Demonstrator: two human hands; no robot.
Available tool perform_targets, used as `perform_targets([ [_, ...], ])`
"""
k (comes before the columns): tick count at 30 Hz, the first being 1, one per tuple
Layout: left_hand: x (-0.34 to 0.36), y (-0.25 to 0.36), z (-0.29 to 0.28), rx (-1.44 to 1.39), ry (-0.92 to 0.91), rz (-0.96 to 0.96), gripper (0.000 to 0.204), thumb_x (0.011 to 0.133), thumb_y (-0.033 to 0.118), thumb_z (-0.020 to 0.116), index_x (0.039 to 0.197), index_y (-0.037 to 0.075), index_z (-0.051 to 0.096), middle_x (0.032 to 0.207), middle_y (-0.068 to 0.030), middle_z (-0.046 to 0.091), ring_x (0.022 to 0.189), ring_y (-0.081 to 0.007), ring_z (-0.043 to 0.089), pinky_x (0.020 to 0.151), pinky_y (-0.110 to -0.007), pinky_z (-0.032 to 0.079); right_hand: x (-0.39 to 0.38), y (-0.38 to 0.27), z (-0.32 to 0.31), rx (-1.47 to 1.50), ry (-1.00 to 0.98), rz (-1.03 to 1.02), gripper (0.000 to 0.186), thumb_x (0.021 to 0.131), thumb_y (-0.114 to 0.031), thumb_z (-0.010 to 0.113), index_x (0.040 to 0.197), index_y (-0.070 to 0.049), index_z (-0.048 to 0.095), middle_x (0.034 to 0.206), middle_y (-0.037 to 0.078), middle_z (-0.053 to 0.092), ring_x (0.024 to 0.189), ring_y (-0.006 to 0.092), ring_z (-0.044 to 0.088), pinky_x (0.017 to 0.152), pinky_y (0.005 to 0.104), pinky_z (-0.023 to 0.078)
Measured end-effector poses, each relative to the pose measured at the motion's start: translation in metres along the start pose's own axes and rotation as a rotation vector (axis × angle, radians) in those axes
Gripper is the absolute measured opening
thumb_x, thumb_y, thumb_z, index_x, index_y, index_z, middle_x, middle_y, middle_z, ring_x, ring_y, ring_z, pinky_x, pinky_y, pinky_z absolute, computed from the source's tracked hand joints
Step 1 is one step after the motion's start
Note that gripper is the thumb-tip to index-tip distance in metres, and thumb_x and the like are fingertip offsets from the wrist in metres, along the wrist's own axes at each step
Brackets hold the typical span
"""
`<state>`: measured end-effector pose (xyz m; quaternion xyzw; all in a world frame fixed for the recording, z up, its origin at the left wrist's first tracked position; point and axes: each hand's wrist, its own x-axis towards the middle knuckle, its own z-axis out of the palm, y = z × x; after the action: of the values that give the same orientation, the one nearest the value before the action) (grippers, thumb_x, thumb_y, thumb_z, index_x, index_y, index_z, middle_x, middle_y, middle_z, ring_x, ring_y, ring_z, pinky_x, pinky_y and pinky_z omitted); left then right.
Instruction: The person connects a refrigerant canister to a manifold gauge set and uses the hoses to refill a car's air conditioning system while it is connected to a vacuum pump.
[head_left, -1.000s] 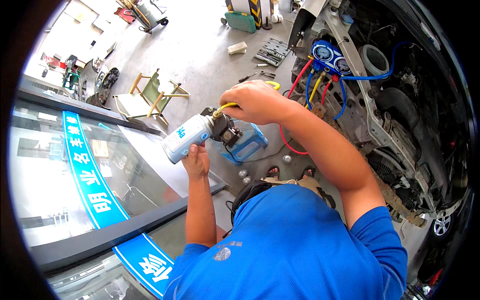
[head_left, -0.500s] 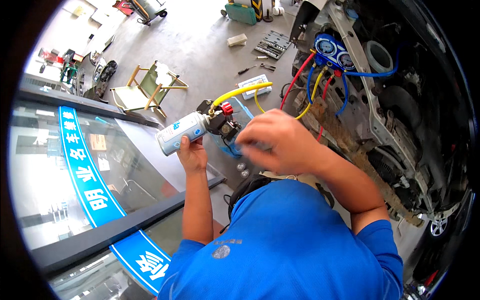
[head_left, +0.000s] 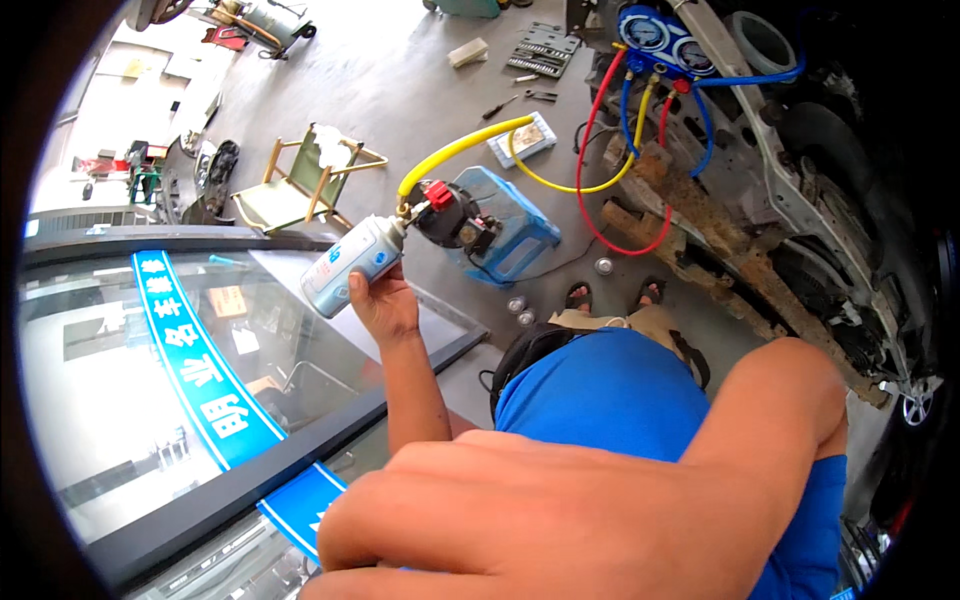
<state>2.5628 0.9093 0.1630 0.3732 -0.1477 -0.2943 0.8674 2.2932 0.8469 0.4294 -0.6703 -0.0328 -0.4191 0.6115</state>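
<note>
A: Where is the refrigerant can (head_left: 345, 268), and how is it supported?

B: It is held in the air, left of centre. The left hand (head_left: 385, 308) is closed around its side, thumb uppermost; the can is tilted, its neck toward the upper right.

A: What joins the neck?

B: A brass fitting (head_left: 403, 212), from which a yellow hose (head_left: 455, 155) arches away and loops toward the blue manifold gauge set (head_left: 665, 42). A red knob (head_left: 437, 195) appears just beside the fitting.

A: And the right hand (head_left: 530, 510)?

B: It fills the lower foreground, back uppermost, fingers bent, well apart from the can. Its palm is hidden; whether it holds anything cannot be told.

A: What surrounds the hands?

B: Beyond the can, a black mechanical unit (head_left: 450, 225) overlaps a translucent blue container (head_left: 525, 235). The gauge set, with red hose (head_left: 583, 165) and blue hose (head_left: 745, 80), lies at the car's exposed front end (head_left: 790, 200). Farther off are a folding chair (head_left: 283, 200) and an open socket set (head_left: 543, 50) on the floor (head_left: 400, 90).
</note>
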Motion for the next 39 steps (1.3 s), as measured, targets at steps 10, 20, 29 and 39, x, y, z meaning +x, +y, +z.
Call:
perform_targets([
  [10,0.005,0.004,-0.012,0.048,0.040,-0.012,0.064,0.080,0.036,0.071,0.128,0.001,0.045,0.123,-0.0155,0.056,0.111,-0.0302,0.057,0.093,-0.043,0.051,0.000,0.004,0.007,0.214,0.105,0.220,0.038,0.059,0.011,0.053,0.094,-0.004,0.054,0.084,0.011,0.048,0.078,0.0284,0.050,0.063,0.0338,0.046],
  [20,0.005,-0.006,-0.014,0.067,0.064,0.033,0.069,0.078,0.037,0.073,0.131,0.005,0.042,0.125,-0.0142,0.054,0.111,-0.0302,0.057,0.095,-0.044,0.049,-0.021,0.029,-0.032,0.320,-0.117,0.419,0.053,0.069,-0.010,0.064,0.120,-0.004,0.051,0.115,0.012,0.054,0.104,0.0240,0.054,0.087,0.0343,0.043],
  [29,0.015,0.001,-0.022,0.001,0.164,0.003,0.062,0.078,0.038,0.073,0.124,0.005,0.049,0.119,-0.0124,0.058,0.105,-0.0282,0.060,0.091,-0.043,0.053,-0.141,0.122,-0.086,-0.081,0.093,0.976,0.039,0.074,-0.015,0.067,0.110,-0.002,0.059,0.104,0.008,0.060,0.098,0.0171,0.057,0.087,0.0315,0.046],
  [39,0.018,0.003,-0.010,-0.109,0.096,-0.079,0.062,0.078,0.039,0.072,0.126,0.008,0.048,0.121,-0.0109,0.058,0.107,-0.0271,0.060,0.094,-0.044,0.051,-0.141,0.143,-0.105,-0.228,0.244,1.005,0.036,0.077,-0.014,0.066,0.111,-0.003,0.058,0.102,0.006,0.060,0.095,0.0143,0.057,0.084,0.0291,0.045],
])
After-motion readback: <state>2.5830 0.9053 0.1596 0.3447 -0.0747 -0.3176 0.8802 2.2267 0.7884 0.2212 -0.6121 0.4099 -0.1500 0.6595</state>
